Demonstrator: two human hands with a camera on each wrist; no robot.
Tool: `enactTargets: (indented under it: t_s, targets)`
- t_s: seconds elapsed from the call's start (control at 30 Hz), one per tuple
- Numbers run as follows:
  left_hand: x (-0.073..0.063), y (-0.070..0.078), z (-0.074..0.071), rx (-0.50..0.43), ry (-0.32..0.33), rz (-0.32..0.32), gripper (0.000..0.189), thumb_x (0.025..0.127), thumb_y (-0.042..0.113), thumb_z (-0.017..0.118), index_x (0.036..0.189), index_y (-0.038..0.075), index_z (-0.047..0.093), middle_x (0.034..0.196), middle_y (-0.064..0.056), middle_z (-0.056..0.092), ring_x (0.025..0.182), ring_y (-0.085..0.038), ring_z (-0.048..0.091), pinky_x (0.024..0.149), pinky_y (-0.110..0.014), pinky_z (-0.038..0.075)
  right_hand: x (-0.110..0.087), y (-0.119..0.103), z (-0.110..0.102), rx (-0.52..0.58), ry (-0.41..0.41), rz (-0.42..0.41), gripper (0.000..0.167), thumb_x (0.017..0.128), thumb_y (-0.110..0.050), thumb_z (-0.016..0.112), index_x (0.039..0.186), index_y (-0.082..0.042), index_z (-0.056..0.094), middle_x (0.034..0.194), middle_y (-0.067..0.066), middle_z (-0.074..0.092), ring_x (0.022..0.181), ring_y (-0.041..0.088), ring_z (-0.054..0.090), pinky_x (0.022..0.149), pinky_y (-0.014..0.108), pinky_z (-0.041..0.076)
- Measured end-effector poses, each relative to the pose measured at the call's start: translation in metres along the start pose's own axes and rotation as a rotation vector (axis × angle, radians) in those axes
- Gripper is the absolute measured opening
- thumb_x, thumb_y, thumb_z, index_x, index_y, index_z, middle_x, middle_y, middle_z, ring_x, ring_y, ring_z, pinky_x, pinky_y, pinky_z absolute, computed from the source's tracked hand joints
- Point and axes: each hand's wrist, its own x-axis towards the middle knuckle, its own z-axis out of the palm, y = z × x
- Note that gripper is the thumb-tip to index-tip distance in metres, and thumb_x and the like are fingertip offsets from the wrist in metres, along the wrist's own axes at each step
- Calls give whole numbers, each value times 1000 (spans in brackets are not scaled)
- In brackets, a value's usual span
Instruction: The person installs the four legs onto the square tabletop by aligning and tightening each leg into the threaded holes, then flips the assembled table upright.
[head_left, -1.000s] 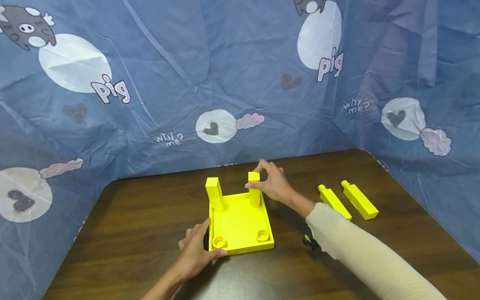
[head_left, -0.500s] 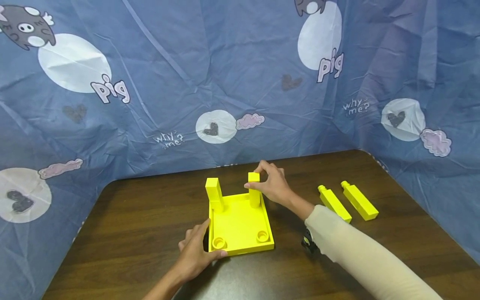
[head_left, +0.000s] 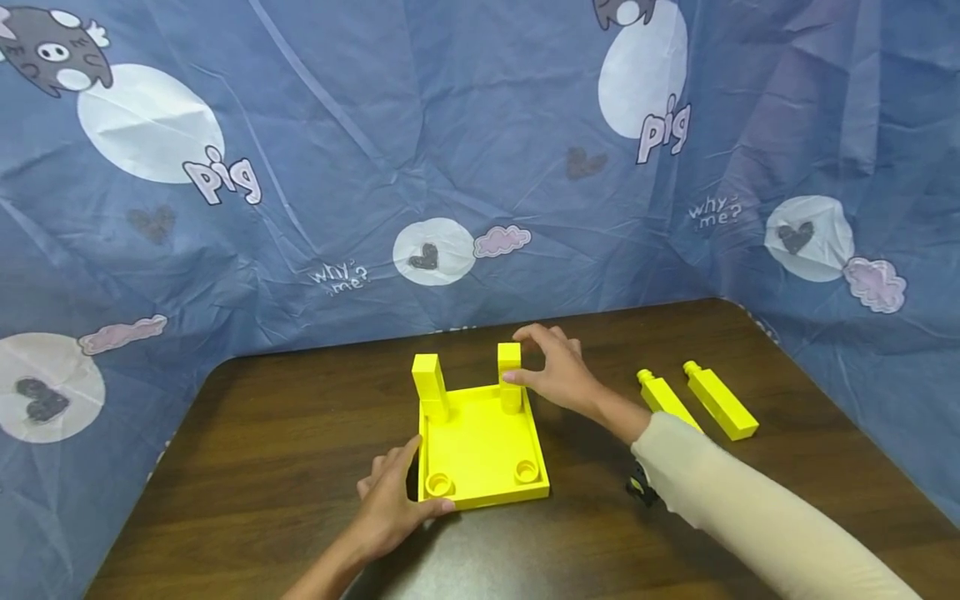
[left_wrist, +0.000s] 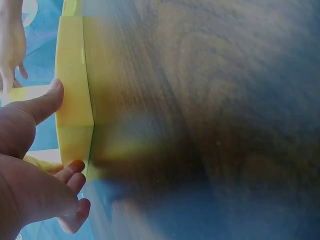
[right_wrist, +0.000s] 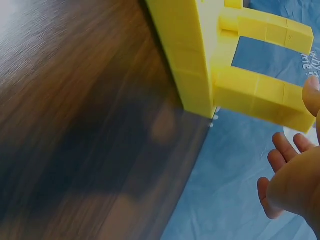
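A yellow square toy table top [head_left: 480,450] lies underside up on the wooden table. Two yellow legs stand upright in its far corners, a far-left leg [head_left: 427,383] and a far-right leg [head_left: 510,392]; its near corners have round bare sockets. My left hand [head_left: 390,504] grips the near-left corner, thumb on the front wall and fingers along the left side. Beside the far-right leg, my right hand [head_left: 562,375] is spread, thumb and forefinger apart around its upper part. In the right wrist view, the right hand [right_wrist: 295,175] shows a gap between its fingers and the leg.
Two loose yellow legs with threaded ends lie to the right, an inner leg [head_left: 667,404] and an outer leg [head_left: 720,400]. Behind the wooden table [head_left: 285,450] hangs a blue printed cloth [head_left: 315,167]. A small black object [head_left: 641,486] shows beneath the right sleeve.
My right hand has loosened from the far-right leg and shifted slightly right, its thumb and forefinger parting from it. The left hand and the table top stay in place.
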Motion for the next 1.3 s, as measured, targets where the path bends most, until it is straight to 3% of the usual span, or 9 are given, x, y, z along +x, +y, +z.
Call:
enactTargets:
  t_s: [0.23,0.77,1.07,1.3]
  targets:
    - [0,-1,0,-3,2,5,100,65,39,87,145,5,38,132,-13,54,114,-27,41,85,-49,22,-13,12,-18,-39,-61,-31,65,83,-30,76,139,-10,48,127,12,58,116,29,43,96,51,20]
    - [0,0,-1,7,0,1,100,65,40,87,145,4,38,132,-13,53,114,-27,42,85,-49,23,-31,22,-42,-132,-87,-59,60,85,-28,74,137,-11,50,126,8,56,119,26,41,94,49,21]
    - [1,0,1,2,-13,-13,99,66,38,87,146,5,38,132,-13,53,115,-27,41,86,-50,23,-41,32,-63,-191,-120,-53,60,85,-25,75,138,-12,49,131,11,54,121,28,39,91,49,22]
    - [1,1,0,4,-18,-19,99,66,39,86,146,6,37,134,-13,52,115,-27,41,86,-50,23,-53,42,-78,-271,-147,-97,63,84,-24,75,141,-17,48,137,8,50,123,28,36,86,47,22]
